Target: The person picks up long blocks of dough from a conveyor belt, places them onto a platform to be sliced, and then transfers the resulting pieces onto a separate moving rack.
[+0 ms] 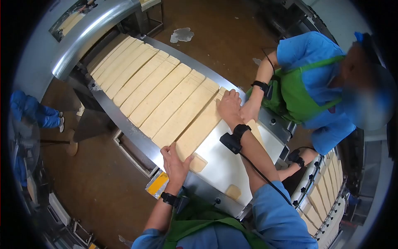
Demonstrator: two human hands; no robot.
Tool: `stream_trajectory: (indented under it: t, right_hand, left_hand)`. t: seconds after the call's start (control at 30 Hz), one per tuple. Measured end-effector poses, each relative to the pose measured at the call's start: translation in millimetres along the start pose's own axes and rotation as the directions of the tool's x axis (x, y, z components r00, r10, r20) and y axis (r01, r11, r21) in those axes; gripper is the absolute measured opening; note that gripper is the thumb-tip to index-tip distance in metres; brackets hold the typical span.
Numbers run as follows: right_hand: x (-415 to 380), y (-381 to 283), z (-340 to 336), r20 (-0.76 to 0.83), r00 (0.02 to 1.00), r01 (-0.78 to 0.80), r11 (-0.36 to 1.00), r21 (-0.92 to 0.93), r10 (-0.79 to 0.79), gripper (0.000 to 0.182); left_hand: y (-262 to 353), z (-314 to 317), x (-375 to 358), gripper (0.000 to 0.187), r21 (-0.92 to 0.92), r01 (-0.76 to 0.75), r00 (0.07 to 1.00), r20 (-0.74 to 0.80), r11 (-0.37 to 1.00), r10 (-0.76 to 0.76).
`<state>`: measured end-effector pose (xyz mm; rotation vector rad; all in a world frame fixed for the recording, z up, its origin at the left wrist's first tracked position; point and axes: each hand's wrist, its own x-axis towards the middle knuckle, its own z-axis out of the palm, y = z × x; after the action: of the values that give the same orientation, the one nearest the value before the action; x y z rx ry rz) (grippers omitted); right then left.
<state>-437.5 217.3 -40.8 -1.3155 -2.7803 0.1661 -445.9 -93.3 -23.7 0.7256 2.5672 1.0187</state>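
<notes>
A long flat pale dough strip (200, 130) lies across the white belt (219, 153), the last in a row of several strips. My left hand (177, 166) grips its near end, fingers along one side and thumb along the other. At the far end, my right hand (230, 108) has its fingers curled over the strip. Close by the left thumb is a small dough scrap (199, 162). A second dough scrap (233, 191) sits near the belt's front edge. Part of another strip (258, 133) shows behind my right forearm.
A co-worker in a green apron (309, 89) stands at the right, one hand (250, 111) beside my right hand. Their other hand (290, 171) is near a second machine (304, 189) bearing several strips. A rounded metal cover (95, 37) spans the conveyor's far left end.
</notes>
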Motion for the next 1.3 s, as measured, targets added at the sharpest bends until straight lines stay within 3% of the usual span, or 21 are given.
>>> stream_trajectory:
  t: [0.1,0.37,0.5,0.53,0.63,0.7,0.77,0.8,0.83,0.9,1.0,1.03,1.13,1.23,1.3]
  right_hand:
    - [3,2,0,-0.050,0.998,-0.048,0.999,0.005,0.049,0.045]
    - [0,7,-5,0.026,1.000,0.017,0.999,-0.035,-0.016,0.048]
    - [-31,48,-10,0.036,0.999,-0.028,0.997,0.075,0.025,0.050]
    - [-48,69,-11,-0.031,0.999,-0.023,0.996,0.081,0.025,0.054]
    - [-117,122,-18,-0.120,0.975,-0.173,0.980,0.099,0.185,0.061]
    - [-164,145,-35,-0.069,0.922,-0.382,0.924,0.010,0.382,0.069]
    - [-203,162,-35,-0.093,0.868,-0.485,0.873,0.048,0.487,0.072]
    - [-217,160,-35,-0.139,0.862,-0.478,0.873,0.102,0.488,0.073]
    - [-227,157,-34,-0.193,0.849,-0.469,0.870,0.151,0.492,0.073]
    - [-234,163,10,-0.317,0.811,-0.450,0.871,0.198,0.491,0.073]
    - [-246,150,-16,-0.143,0.745,-0.585,0.741,0.331,0.652,0.072]
    - [-256,148,-15,-0.245,0.719,-0.551,0.748,0.369,0.650,0.066]
    - [-310,147,-64,-0.242,0.601,-0.632,0.638,0.439,0.762,0.066]
    - [-376,174,-93,-0.310,0.513,-0.590,0.591,0.550,0.801,0.069]
    - [-432,194,-102,-0.599,0.288,-0.635,0.617,0.465,0.747,0.064]
  left_hand:
    - [0,1,-2,0.087,0.024,0.008,1.000,0.006,1.000,-0.008]
    - [11,9,1,0.088,0.111,0.049,0.998,0.033,0.993,-0.053]
    - [17,14,4,0.087,0.152,-0.021,0.998,0.063,0.988,0.012]
    - [19,15,5,0.084,0.155,-0.066,0.992,0.117,0.986,0.048]
    - [34,19,8,0.083,0.150,-0.205,0.954,0.250,0.967,0.164]
    - [45,25,13,0.083,0.133,-0.310,0.907,0.338,0.941,0.251]
    - [53,33,17,0.086,0.187,-0.442,0.826,0.467,0.877,0.316]
    - [51,40,17,0.090,0.192,-0.458,0.813,0.487,0.868,0.321]
    - [36,54,19,0.093,0.161,-0.570,0.764,0.463,0.806,0.448]
    - [46,58,19,0.089,0.201,-0.486,0.794,0.509,0.851,0.334]
    - [35,75,17,0.089,0.138,-0.577,0.755,0.467,0.805,0.461]
    - [38,76,12,0.089,0.122,-0.574,0.755,0.464,0.810,0.464]
    - [68,75,-20,0.089,0.021,-0.651,0.677,0.468,0.759,0.568]
    - [109,79,-76,0.086,0.037,-0.681,0.681,0.399,0.731,0.614]
    - [143,87,-125,0.082,-0.039,-0.771,0.575,0.386,0.636,0.721]
